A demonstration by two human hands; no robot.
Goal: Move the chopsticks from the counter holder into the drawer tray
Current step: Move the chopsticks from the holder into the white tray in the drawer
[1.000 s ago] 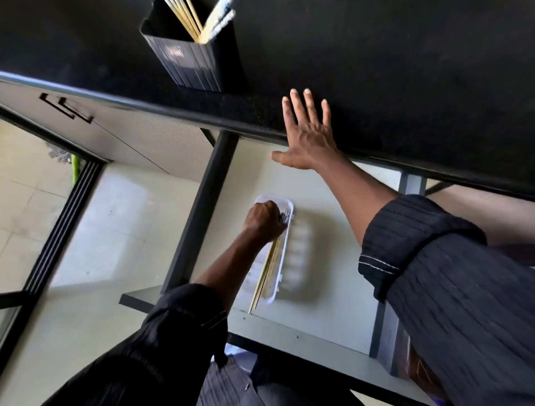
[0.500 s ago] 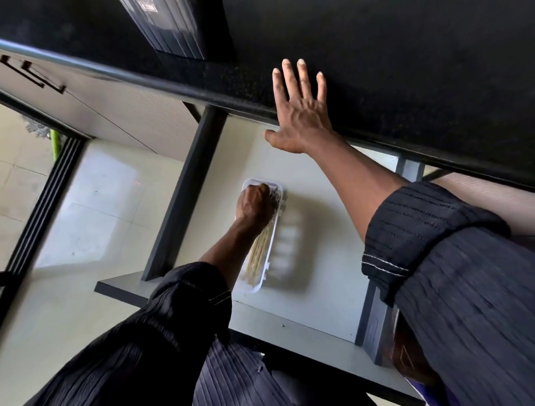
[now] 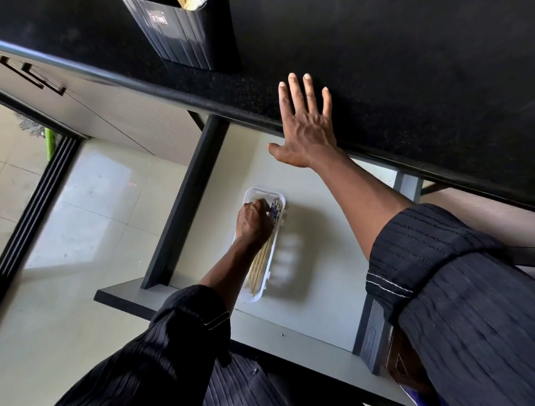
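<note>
A narrow white tray (image 3: 254, 297) lies in the open drawer (image 3: 318, 304) below the counter. Several pale wooden chopsticks (image 3: 262, 260) with blue patterned tops lie lengthwise in it. My left hand (image 3: 252, 221) is curled over their patterned ends at the tray's far end, fingers closed on them. My right hand (image 3: 307, 127) rests flat and spread on the front edge of the black counter (image 3: 405, 72). The dark ribbed holder (image 3: 185, 37) stands on the counter at the top. A few chopstick tips (image 3: 191, 2) show at its mouth.
The drawer's dark side rails (image 3: 185, 203) run on the left and right of the pale drawer floor. A closed cabinet front with a recessed handle (image 3: 34, 78) is at the upper left. Light floor tiles (image 3: 72, 217) lie below.
My left hand stays closed at the far end of the tray, shifted slightly so the patterned chopstick ends show. My right hand keeps its place on the counter edge. The view has tilted a little.
</note>
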